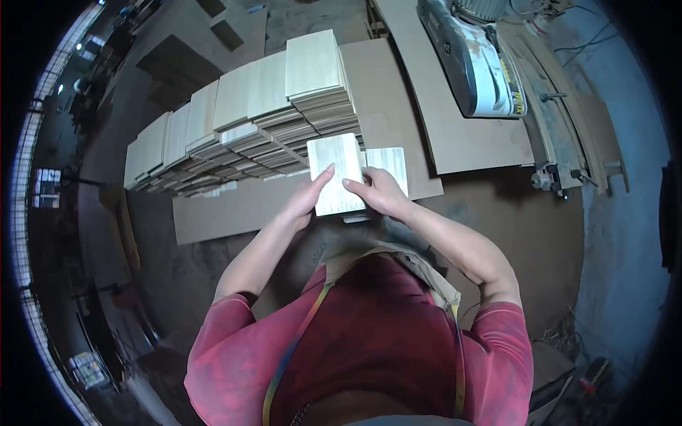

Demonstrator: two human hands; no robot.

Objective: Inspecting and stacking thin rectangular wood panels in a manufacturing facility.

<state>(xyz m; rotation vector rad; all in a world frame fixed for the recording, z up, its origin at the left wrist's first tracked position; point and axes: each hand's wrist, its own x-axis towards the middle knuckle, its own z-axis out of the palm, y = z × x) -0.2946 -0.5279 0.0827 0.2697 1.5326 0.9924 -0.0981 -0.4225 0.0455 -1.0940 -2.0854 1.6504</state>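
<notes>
1. Just above the apron (pixel 440 282), btwn both hands: pale wood block (pixel 335 174), light top face up, near the closest end of the stacked boards. Can't tell if it's one pc or several thin ones together.
2. L hand (pixel 309 195) — thumb laid on the top face nr its L edge, other fingers mostly hidden at the side/underneath; grip closed on the block.
3. R hand (pixel 380 192) — thumb on the top face at the R edge, fingers curled round that side, partly out of sight; also holding the block. Can't tell if its weight rests on anything below.
4. Pale board (pixel 392 165) just R of the block, partly behind the R hand.
5. Stacked boards (pixel 249 89) run in rows to the L, tallest pile at the R end, on a brown sheet (pixel 213 221).
6. Far R: grey-and-white machine w/ rounded end (pixel 483 71), on a brown tabletop (pixel 490 145); metal fitting w/ knobs (pixel 547 177) nr the tabletop's corner, bluish wall (pixel 625 213) beyond.
7. Person wears a red short-sleeved top (pixel 355 319); both forearms angle in toward the block. Bright windows (pixel 25 241) line the far L.
</notes>
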